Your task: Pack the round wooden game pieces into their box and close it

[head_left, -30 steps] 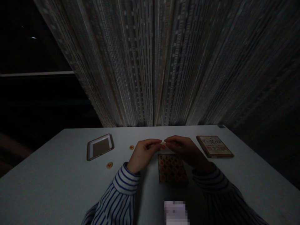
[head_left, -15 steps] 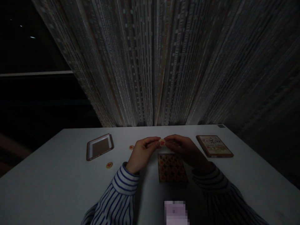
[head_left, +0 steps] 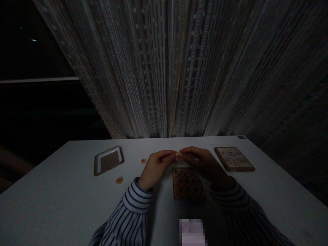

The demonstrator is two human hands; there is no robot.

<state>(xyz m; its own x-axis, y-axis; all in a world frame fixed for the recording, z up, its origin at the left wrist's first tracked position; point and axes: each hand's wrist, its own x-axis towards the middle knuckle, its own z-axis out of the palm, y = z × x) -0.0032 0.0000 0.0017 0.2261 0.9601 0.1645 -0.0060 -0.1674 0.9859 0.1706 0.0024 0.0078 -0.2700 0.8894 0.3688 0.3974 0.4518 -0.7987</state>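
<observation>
Between the fingertips of both hands is a round, pale xiangqi piece (head_left: pixel 178 155) with a red character. My left hand (head_left: pixel 158 167) pinches it from the left with thumb and fingers. From the right, my right hand (head_left: pixel 202 162) closes its thumb and fingertips on the same piece. Just below the hands sits a square box (head_left: pixel 189 183) filled with rows of similar round pieces. One loose xiangqi piece (head_left: pixel 144 161) lies by my left wrist, and another loose xiangqi piece (head_left: pixel 119 180) lies farther left, both marked in red.
On the left of the white table (head_left: pixel 77 191) lies a shallow tray-like lid (head_left: pixel 109 160). A flat printed case (head_left: pixel 234 159) rests on the right. A striped curtain (head_left: pixel 169 68) hangs behind the far edge. A blurred pinkish patch (head_left: pixel 192 232) shows at the bottom.
Both hands stay nearly in place. The held piece has tilted slightly between the fingertips, and the right thumb has shifted a little. The loose pieces and box have not moved.
</observation>
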